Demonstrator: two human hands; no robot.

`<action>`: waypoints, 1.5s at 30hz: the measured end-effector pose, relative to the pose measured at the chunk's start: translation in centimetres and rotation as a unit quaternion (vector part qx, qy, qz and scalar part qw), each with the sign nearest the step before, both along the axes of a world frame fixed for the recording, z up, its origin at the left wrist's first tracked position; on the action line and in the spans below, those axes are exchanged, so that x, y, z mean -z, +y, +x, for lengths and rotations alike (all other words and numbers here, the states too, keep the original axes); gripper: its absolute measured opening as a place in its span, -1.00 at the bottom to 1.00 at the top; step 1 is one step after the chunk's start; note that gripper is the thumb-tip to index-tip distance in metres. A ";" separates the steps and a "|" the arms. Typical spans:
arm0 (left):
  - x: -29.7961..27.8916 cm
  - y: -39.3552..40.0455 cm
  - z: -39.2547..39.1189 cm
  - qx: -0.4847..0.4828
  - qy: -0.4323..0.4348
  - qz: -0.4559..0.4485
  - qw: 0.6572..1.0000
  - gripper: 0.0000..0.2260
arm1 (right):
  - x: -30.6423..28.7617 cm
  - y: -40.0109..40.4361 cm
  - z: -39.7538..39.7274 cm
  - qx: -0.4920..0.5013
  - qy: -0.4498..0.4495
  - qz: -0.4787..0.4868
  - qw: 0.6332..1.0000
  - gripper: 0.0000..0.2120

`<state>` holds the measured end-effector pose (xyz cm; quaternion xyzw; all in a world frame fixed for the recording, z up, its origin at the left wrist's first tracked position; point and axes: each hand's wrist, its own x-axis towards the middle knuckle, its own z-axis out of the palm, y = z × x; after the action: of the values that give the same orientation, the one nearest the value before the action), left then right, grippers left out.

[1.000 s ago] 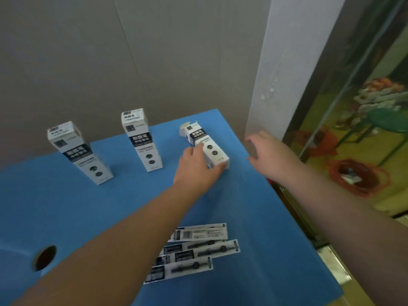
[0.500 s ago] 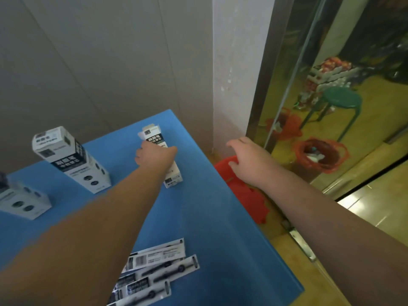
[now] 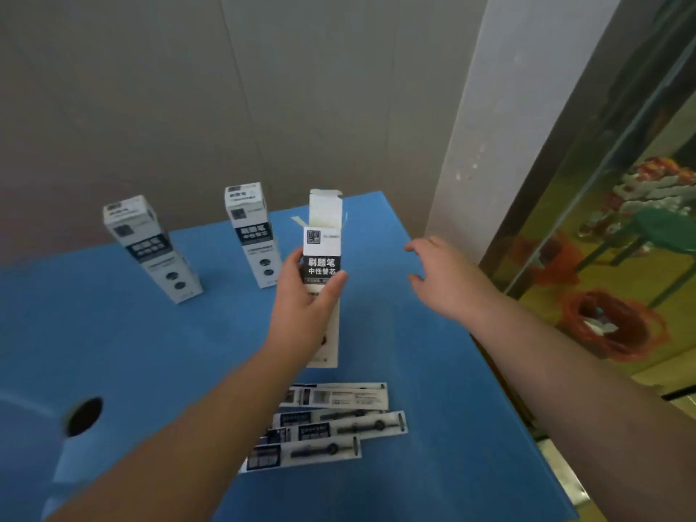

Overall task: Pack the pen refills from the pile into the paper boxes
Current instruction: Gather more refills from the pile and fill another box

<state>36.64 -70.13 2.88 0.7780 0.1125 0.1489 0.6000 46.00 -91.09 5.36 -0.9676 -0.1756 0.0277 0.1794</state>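
Note:
My left hand (image 3: pixel 301 303) grips a tall white paper box (image 3: pixel 322 254) with a black label, held upright above the blue table (image 3: pixel 433 427); its top flap stands open. My right hand (image 3: pixel 440 276) hovers to the right of the box with fingers spread, holding nothing. A pile of flat packaged pen refills (image 3: pixel 331 423) lies on the table below my left hand. Two more closed paper boxes stand upright farther back, one in the middle (image 3: pixel 252 235) and one at the left (image 3: pixel 150 246).
A round hole (image 3: pixel 83 416) pierces the table at the left. A grey wall and a white pillar (image 3: pixel 501 107) rise behind. Past the table's right edge is a glass partition, with a red basket (image 3: pixel 617 325) and a green stool (image 3: pixel 655 231) beyond.
My left hand has lifted the rightmost box off the table and brought it nearer, now upright with its flap open. My right hand has come back in over the table's right side.

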 end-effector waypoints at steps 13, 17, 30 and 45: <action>-1.1 12.5 -14.6 -0.060 -0.021 -0.026 0.998 -0.62 | 1.3 11.2 -10.9 -0.191 0.161 -0.137 0.958 -0.27; 0.0 13.7 -16.3 -0.080 -0.035 -0.008 0.996 -0.57 | 2.3 12.0 -13.2 -0.178 0.118 -0.185 0.959 -0.41; 1.9 13.4 -17.5 -0.058 -0.058 0.003 0.997 -0.52 | 1.7 12.7 -14.5 -0.145 0.081 -0.191 0.967 -0.76; 1.1 13.4 -17.5 -0.042 -0.054 -0.013 0.998 -0.56 | -6.6 12.5 -16.7 -0.083 0.017 0.084 0.993 -0.93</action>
<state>19.12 -56.73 1.75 0.7554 0.1142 0.2141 0.6087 29.35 -78.64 11.91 -0.9305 -0.2545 0.0441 0.2597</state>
